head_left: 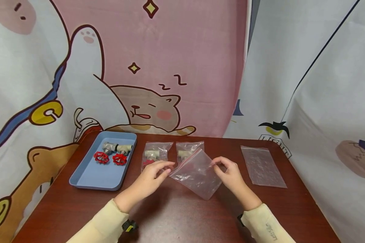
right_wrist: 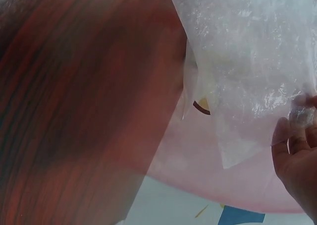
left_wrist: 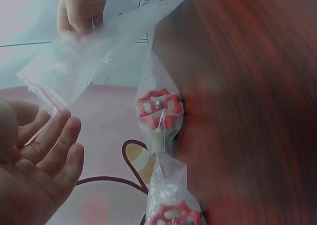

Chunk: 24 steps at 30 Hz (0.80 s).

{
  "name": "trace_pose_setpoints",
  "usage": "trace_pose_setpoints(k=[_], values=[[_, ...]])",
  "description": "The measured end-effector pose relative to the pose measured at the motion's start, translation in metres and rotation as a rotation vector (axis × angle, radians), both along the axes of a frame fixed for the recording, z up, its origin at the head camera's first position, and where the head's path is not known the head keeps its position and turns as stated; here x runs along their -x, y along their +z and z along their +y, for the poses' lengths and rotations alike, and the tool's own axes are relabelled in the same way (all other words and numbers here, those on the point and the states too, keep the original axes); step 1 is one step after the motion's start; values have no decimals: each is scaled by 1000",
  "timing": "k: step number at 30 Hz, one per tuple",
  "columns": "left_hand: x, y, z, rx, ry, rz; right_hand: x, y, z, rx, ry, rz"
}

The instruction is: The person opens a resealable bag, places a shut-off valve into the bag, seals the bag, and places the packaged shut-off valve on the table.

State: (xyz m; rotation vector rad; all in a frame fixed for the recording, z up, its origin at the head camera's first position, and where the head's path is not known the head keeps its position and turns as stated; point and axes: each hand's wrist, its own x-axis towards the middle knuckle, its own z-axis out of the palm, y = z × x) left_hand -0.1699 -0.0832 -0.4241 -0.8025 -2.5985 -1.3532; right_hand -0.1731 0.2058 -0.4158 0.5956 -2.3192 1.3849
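A clear zip-lock bag point(head_left: 199, 177) is held up at a slant over the table between both hands. My left hand point(head_left: 149, 178) pinches it at one corner by the red-lined zip edge. On the opposite side, my right hand point(head_left: 232, 176) grips the bag with thumb and fingers. In the left wrist view the bag point(left_wrist: 74, 66) looks flat, with nothing inside. Just behind the hands lie two filled bags: the left one point(head_left: 162, 147) contains a valve with a red handwheel, and the right one point(head_left: 197, 145) is partly covered by the held bag.
A blue tray point(head_left: 92, 177) on the left holds two metal-and-cream valves with red handwheels point(head_left: 101, 157). Another flat clear bag point(head_left: 263, 167) lies on the right of the brown table point(head_left: 182, 219). Printed cloth point(head_left: 200, 67) hangs behind the table.
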Motion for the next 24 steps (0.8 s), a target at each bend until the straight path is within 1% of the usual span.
trace_pose_setpoints(k=[4, 8, 10, 13, 15, 16, 19, 21, 22, 24], values=[[1, -2, 4, 27, -3, 15, -1, 1, -4, -26, 14, -6], [1, -3, 5, 27, -13, 34, 1, -1, -7, -36, 8, -4], [2, -3, 5, 12, -27, 24, 5, -8, -5, -39, -2, -2], [1, -2, 6, -21, -48, -12, 12, -20, -3, -60, -25, 7], [0, -1, 7, -36, -46, -19, 17, -27, -2, -87, -53, 10], [-1, 0, 7, -45, -39, -20, 18, -28, -2, -110, -76, 25], [-3, 2, 11, -60, -2, -15, 18, -25, -4, -168, -141, 98], [-6, 4, 13, -65, 23, -6, 16, -20, -7, -189, -191, 148], [-7, 5, 14, -65, 33, 1, 15, -17, -10, -192, -207, 174], [-8, 7, 16, -52, 48, 31, 12, -11, -16, -184, -211, 189]])
